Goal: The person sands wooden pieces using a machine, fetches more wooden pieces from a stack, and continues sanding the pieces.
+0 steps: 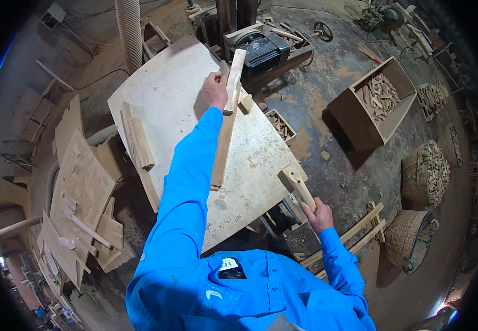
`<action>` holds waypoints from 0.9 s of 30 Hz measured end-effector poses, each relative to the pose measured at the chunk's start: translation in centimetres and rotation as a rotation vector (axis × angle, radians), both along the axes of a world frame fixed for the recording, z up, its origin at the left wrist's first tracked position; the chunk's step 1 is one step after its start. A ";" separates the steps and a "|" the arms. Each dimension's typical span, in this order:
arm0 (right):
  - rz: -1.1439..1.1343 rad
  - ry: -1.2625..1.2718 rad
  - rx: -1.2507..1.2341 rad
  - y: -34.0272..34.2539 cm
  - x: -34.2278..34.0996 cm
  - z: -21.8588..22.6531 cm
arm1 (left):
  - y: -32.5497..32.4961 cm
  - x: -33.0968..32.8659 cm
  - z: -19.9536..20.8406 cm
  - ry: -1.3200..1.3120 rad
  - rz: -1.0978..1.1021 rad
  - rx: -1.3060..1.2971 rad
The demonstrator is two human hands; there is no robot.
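My left hand [215, 89] is reached out over a pale worktop [164, 83], its fingers curled around a small thin piece of wood [224, 68]. Right beside that hand stands a light wooden block [235, 74] at the end of a long brown wooden strip [225, 146] lying across the worktop. Down at the near right corner, my right hand [319, 214] is closed on a slim, slightly curved wooden piece [300, 188]. The far end of this piece reaches over the worktop's edge. Two or more wooden lengths [137, 140] lie along the left edge.
A dark motor [260, 52] sits beyond the worktop, near a ribbed hose [129, 33]. On the right are a wooden box [355, 118] of offcuts, a full woven basket [415, 171] and another basket [401, 237]. Plywood sheets [82, 187] lean at the left.
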State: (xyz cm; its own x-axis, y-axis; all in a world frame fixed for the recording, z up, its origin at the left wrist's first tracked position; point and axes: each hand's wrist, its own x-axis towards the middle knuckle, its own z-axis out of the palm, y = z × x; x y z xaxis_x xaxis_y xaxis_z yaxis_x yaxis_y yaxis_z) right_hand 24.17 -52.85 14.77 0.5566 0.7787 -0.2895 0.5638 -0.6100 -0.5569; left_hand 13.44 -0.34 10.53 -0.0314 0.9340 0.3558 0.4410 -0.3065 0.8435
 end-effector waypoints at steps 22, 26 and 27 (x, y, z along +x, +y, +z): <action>0.022 -0.138 0.245 -1.6 0.6 1.6 | -24.4 -9.9 4.5 -0.125 -0.741 -0.454; 0.164 -0.126 0.547 -2.8 -0.1 1.8 | -35.2 -11.6 7.5 -0.016 -1.002 -0.736; 0.212 -0.101 0.578 -3.3 -0.3 2.9 | -37.6 -11.0 8.4 -0.016 -1.054 -0.779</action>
State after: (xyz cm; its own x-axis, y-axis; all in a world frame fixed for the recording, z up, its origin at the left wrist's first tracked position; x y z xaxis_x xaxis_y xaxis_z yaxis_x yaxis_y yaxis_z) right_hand 23.83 -56.12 17.70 0.3750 0.8904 0.2581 0.7067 -0.0944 -0.7011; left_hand 2.48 -37.90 18.97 0.8366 0.4716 -0.2787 0.2787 0.0716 0.9577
